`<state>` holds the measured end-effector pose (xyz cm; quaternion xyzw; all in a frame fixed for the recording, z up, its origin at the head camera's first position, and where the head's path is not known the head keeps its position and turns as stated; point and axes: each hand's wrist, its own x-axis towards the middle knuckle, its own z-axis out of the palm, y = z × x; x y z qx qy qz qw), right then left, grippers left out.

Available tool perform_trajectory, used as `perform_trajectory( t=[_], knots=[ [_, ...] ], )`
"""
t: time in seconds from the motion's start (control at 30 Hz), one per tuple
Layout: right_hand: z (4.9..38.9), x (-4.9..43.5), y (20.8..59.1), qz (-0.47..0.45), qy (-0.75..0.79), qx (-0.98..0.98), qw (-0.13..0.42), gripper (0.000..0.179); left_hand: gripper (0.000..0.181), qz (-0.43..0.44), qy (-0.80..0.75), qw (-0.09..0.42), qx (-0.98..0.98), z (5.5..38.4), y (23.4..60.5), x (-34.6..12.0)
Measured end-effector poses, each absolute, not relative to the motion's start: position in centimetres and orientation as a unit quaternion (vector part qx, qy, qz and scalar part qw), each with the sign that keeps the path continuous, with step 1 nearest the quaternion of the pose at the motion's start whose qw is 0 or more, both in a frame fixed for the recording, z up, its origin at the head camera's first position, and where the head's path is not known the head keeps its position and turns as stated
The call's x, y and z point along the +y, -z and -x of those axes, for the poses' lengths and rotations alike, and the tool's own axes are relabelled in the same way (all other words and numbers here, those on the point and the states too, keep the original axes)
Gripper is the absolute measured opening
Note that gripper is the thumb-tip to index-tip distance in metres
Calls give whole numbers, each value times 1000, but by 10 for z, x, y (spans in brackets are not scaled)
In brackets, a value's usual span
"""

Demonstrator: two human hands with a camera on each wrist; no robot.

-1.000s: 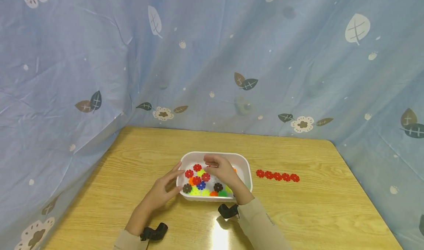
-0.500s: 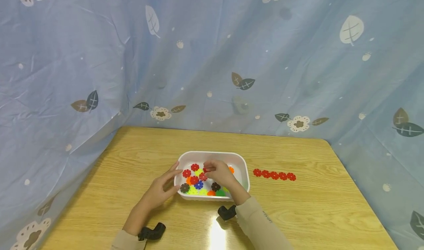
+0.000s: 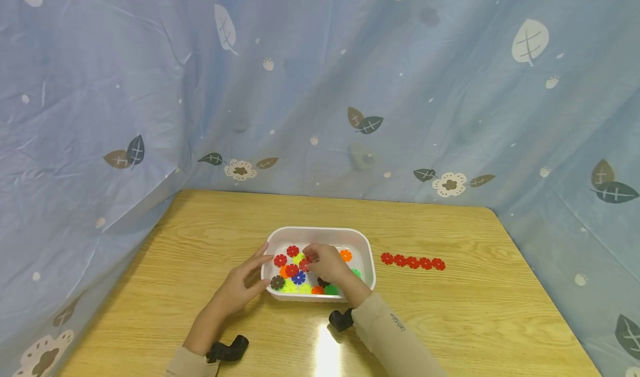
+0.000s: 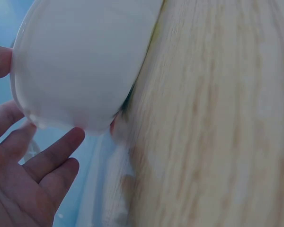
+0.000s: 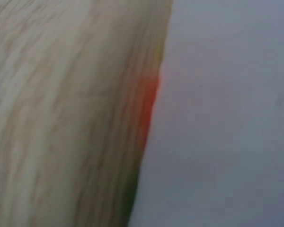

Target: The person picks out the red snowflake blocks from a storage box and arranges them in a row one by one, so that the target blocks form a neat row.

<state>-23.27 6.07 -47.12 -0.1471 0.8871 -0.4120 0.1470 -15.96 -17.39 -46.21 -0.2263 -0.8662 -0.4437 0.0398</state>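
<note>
A white plastic tray [image 3: 320,229] holds several notched snowflake discs in red, yellow, orange, blue, green and dark brown. My left hand [image 3: 239,289] is at the tray's left end with its fingers spread. In the left wrist view, fingertips of that hand [image 4: 28,175] meet the tray's outer wall [image 4: 80,61]. My right hand [image 3: 327,263] reaches into the tray from the front, fingertips right at a red snowflake disc [image 3: 305,264] near the middle. Whether the fingers pinch it I cannot tell. The right wrist view is blurred and shows the tray's wall [image 5: 222,113] without the hand.
To the right of the tray, a row of joined red snowflake discs [image 3: 412,262] lies on the wooden table [image 3: 480,299]. A blue patterned curtain [image 3: 300,88] hangs behind the table and along its sides. Black wrist mounts [image 3: 228,349] sit on both forearms.
My right hand has gone lower and slightly toward the front of the tray, its fingers drawing in toward the red disc. The left hand keeps its place. The head view has shifted slightly.
</note>
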Motion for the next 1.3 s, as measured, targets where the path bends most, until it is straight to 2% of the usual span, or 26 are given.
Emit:
perform_trajectory(
  t=[0.37,0.6,1.3],
  knots=[
    [233,53,476,199,285,932,101,30,45,229,446,37,-865,158,459,-174],
    [233,51,476,190,255,942,110,27,45,232,447,41,-863,159,458,-174],
    [232,53,474,159,314,927,131,22,45,233,444,44,-864,159,460,-173]
  ],
)
